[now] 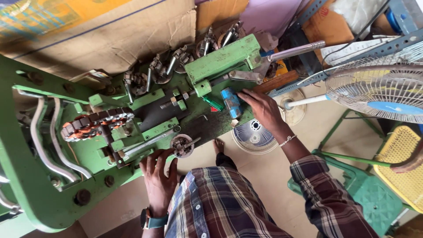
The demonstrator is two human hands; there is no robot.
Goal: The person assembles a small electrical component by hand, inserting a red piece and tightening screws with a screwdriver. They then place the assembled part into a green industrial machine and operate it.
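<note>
Left hand [158, 180]: lay flat, fingers spread, on the near edge of the green machine bench [39, 194], just beside a small round metal part [182, 145]; grip held nothing. Right hand [263, 110]: rested at the bench's far edge, fingertips touching a blue cylindrical piece [231, 102]; grip loose, not closed round it. White fan [379, 90] stood nearby.

Person wears a plaid shirt [220, 202], dark maroon and navy with pale stripes, white buttons down the front. Sleeves long. Left hand [157, 178], nearest the green machine [26, 176]: teal-strapped watch [152, 219]. Right hand [264, 110]: thin silver chain bracelet [287, 140]. Bare foot [218, 145] below.
</note>
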